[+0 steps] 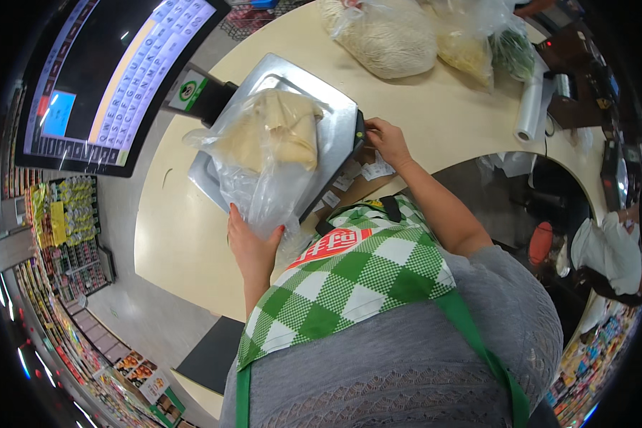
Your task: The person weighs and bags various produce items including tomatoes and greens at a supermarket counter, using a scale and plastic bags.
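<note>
A clear plastic bag (267,192) lies on the metal platter (337,107) of a weighing scale. Inside it are folded, pale-yellow sheets (278,131) that look like tofu skin or dough. My left hand (251,243) is at the loose end of the bag, thumb and fingers spread apart against the film. My right hand (388,142) has its fingers bent at the dark front edge of the scale (360,131); its fingertips are partly hidden, and I cannot make out anything held there. Several printed paper labels (377,168) lie or stick just below that hand.
A touchscreen (117,80) with a keyboard display stands at the left on the scale's post. Bags of noodles (385,43), yellow food (465,56) and greens (513,51) sit at the back of the curved counter (176,241). A plastic roll (529,107) lies at the right.
</note>
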Demonstrator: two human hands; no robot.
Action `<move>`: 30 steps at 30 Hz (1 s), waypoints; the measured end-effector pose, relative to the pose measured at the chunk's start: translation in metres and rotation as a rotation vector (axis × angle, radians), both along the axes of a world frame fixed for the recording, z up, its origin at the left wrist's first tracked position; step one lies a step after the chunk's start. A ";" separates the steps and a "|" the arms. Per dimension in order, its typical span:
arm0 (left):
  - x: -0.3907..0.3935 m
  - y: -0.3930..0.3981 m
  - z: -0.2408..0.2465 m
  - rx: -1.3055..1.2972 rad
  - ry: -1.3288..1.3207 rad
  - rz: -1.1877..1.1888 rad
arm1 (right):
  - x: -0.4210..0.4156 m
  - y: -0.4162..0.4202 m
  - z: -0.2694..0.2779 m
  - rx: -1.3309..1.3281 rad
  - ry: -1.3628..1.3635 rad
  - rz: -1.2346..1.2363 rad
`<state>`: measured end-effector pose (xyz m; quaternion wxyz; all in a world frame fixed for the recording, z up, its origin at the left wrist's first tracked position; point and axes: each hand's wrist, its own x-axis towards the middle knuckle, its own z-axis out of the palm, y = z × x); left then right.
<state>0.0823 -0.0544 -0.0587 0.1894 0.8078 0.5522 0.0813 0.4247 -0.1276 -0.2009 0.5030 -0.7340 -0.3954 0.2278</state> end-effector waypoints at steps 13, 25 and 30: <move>0.001 0.007 0.008 -0.118 0.031 -0.009 | 0.022 0.019 0.120 -0.282 -0.537 0.139; -0.012 0.005 0.006 -0.161 -0.119 0.001 | -0.019 0.129 0.141 0.210 -0.214 0.028; -0.039 0.003 0.019 -0.505 -0.618 0.131 | -0.076 0.085 0.211 0.247 -0.816 0.949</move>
